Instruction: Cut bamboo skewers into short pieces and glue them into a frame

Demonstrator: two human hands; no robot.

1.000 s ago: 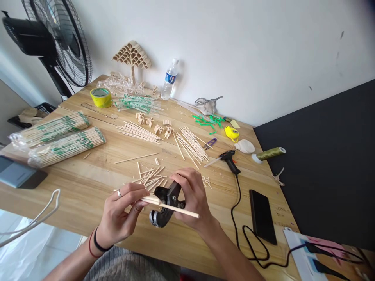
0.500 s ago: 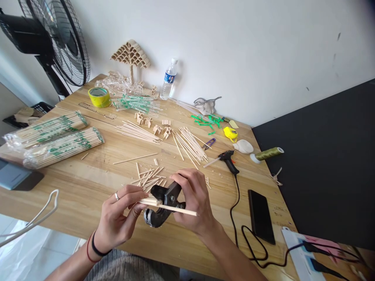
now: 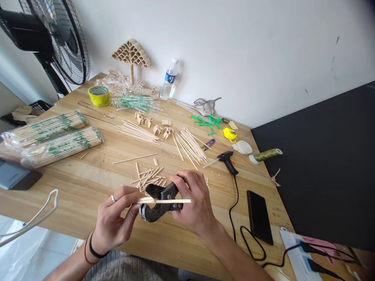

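Note:
My left hand [image 3: 117, 218] pinches a few thin wooden sticks [image 3: 172, 201] between thumb and fingers, one reaching well out to the right. Wrapped round the handles of a black cutter [image 3: 159, 201] is my right hand [image 3: 195, 203]. The sticks lie across the cutter, between its dark blade and its curved lower jaw. Short cut sticks [image 3: 148, 177] are scattered just beyond my hands. Longer sticks lie in two loose piles, one at the centre left [image 3: 137, 132] and one at the centre right [image 3: 191, 144].
A glue gun [image 3: 228, 162] with its cord and a phone [image 3: 260, 216] lie at the right. Bagged stick bundles [image 3: 64, 146] and yellow tape [image 3: 99, 96] lie left. Behind stand a bottle [image 3: 169, 80], a stick-built tree [image 3: 131, 54] and a fan [image 3: 63, 39].
The cutter and both hands have shifted slightly left. The long stick has tilted from sloping down at its right end to nearly level, and its tip has moved left and up.

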